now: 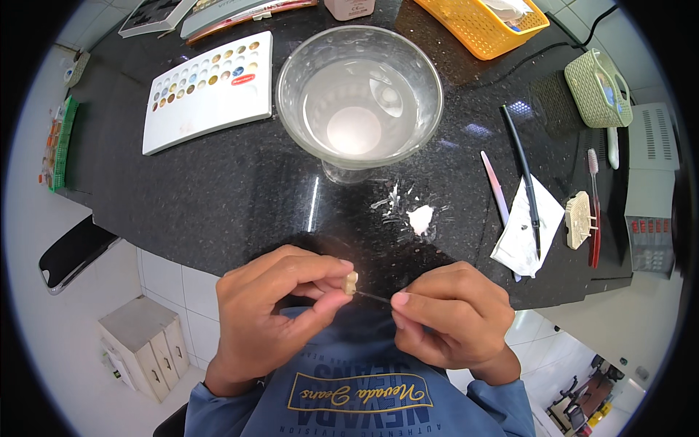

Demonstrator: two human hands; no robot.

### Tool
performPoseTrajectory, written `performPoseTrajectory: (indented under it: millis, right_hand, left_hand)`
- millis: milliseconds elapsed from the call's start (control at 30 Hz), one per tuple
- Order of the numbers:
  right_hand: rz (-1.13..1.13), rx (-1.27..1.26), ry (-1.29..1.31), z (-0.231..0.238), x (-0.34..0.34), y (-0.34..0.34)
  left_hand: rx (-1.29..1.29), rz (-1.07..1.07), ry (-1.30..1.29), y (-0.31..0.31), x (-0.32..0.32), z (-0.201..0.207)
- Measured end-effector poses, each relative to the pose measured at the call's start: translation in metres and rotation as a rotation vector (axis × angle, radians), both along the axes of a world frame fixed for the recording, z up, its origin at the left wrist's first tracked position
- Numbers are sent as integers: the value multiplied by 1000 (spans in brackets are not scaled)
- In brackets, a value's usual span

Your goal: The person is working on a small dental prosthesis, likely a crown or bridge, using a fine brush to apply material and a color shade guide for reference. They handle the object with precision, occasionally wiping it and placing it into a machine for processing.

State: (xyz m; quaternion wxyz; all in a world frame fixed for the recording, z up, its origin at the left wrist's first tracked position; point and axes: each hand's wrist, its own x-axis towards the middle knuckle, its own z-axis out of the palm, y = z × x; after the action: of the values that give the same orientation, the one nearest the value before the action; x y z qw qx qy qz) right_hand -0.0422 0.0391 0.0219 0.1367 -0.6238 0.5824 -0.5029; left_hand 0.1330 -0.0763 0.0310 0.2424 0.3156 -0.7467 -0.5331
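My left hand (280, 309) pinches a small cream, tooth-shaped dental crown (351, 283) between thumb and fingertips. My right hand (459, 309) is closed on a thin dark metal instrument (375, 296). Its slender shaft runs leftward to the lower side of the crown, and its tip seems to touch it. The handle end is hidden inside my right fingers. Both hands are held at the near edge of the black speckled counter (247, 197). Just beyond them, a smear of white paste or powder (420, 219) lies on the counter.
A glass bowl of cloudy water (291, 120) stands ahead, beside a white palette (204, 109). To the right lie a dark brush (523, 160), a pink tool (495, 186), a white tissue (520, 233), a dental model (579, 220) and a red toothbrush (595, 218). Baskets stand behind.
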Motion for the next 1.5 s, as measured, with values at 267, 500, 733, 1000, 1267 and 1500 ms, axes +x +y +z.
performPoseTrajectory:
  millis: [267,500,733,1000,1267,1500]
  right_hand:
    - [-31,-13,-6,-1,1,-3]
    - [-38,-6,-22,1,1,-2]
    - [-24,13,-1,1,0,-1]
    - [-62,15,-30,2,1,-2]
    - [-58,-1,-32,1,1,-1]
    - [-30,14,-27,1,0,-1]
  left_hand:
    - [10,-7,8,1,0,-1]
    - [12,-9,1,1,0,0]
    - [21,11,-18,2,0,2]
    - [-12,-30,2,0,1,0]
    - [-20,-55,17,-1,3,-1]
    - [-23,-55,14,-1,3,-1]
